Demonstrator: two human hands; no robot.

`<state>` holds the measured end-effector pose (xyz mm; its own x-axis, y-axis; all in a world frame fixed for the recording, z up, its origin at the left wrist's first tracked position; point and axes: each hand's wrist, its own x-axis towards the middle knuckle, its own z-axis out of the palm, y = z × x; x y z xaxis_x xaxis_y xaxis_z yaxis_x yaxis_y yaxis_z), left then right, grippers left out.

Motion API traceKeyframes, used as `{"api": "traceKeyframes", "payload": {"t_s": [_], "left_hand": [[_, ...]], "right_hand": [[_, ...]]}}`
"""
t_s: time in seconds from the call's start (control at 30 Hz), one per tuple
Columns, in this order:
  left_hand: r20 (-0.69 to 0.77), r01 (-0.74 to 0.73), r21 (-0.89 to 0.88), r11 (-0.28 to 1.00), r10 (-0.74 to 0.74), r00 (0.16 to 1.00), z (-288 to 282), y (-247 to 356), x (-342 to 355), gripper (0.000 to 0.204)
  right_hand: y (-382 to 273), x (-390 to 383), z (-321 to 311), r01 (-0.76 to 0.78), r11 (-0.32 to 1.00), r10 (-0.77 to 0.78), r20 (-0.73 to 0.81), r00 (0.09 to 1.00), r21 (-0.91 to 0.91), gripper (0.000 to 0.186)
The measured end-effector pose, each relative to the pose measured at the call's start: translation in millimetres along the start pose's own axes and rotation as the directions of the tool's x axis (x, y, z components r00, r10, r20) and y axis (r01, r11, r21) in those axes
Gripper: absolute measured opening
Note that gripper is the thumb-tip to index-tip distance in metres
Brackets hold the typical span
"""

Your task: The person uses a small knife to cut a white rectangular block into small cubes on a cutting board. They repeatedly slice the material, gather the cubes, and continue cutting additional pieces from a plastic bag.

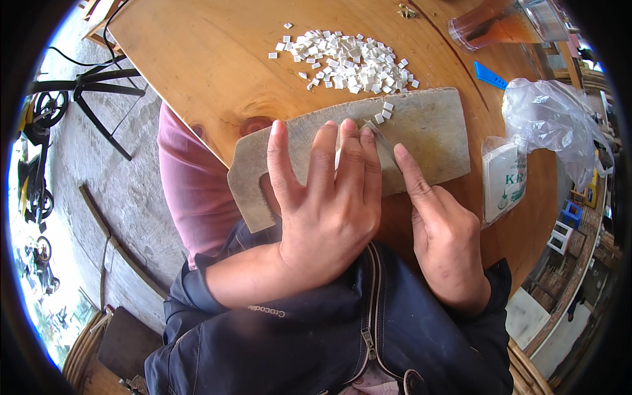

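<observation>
A worn wooden cutting board [434, 138] lies across the table edge in front of me. My left hand [329, 184] is flat on it with the fingers spread, pressing down. Between its fingers shows a bit of a white strip [338, 157]; the rest is hidden. A knife [385, 140] is in my right hand [447, 243], the index finger stretched along its narrow blade. The blade's tip is beside the left fingertips, and the handle is hidden in the fist. Just beyond the tip, several small white squares [384, 113] sit on the board.
Behind the board, many white squares [355, 62] form a pile on the wooden table [204, 59]. At the right are a glass of brown drink [494, 29], a blue plastic piece [490, 75], a clear plastic bag [546, 118] and a white packet with green print [503, 184].
</observation>
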<state>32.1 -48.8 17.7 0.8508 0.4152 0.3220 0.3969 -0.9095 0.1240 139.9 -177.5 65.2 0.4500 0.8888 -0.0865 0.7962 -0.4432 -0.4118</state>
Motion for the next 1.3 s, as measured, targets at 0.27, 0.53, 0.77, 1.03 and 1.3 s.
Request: {"api": "traceKeyframes", "payload": {"t_s": [0.27,0.53,0.77,1.03,1.3], "left_hand": [[-0.015,-0.015,-0.011,1.000,0.015,1.000,0,-1,1,0.047],[-0.012,-0.007,-0.049,0.999,0.007,1.000,0,-2,0,0.047],[-0.013,-0.001,-0.053,0.999,0.000,1.000,-1,-1,1,0.046],[-0.022,0.061,0.023,0.998,-0.061,0.998,1,5,-2,0.045],[-0.048,0.042,0.016,0.999,-0.041,0.998,-1,4,-2,0.044]], "right_hand": [[5,1,2,0.021,0.997,-0.020,-0.019,1.000,0.070,0.075],[6,2,4,0.006,0.995,-0.003,-0.031,1.000,0.098,0.073],[1,0,8,0.007,0.999,-0.010,-0.053,0.999,-0.051,0.071],[-3,0,12,0.000,0.988,-0.012,-0.076,0.997,-0.156,0.075],[4,-2,3,0.022,1.000,-0.022,-0.026,0.999,0.014,0.081]]}}
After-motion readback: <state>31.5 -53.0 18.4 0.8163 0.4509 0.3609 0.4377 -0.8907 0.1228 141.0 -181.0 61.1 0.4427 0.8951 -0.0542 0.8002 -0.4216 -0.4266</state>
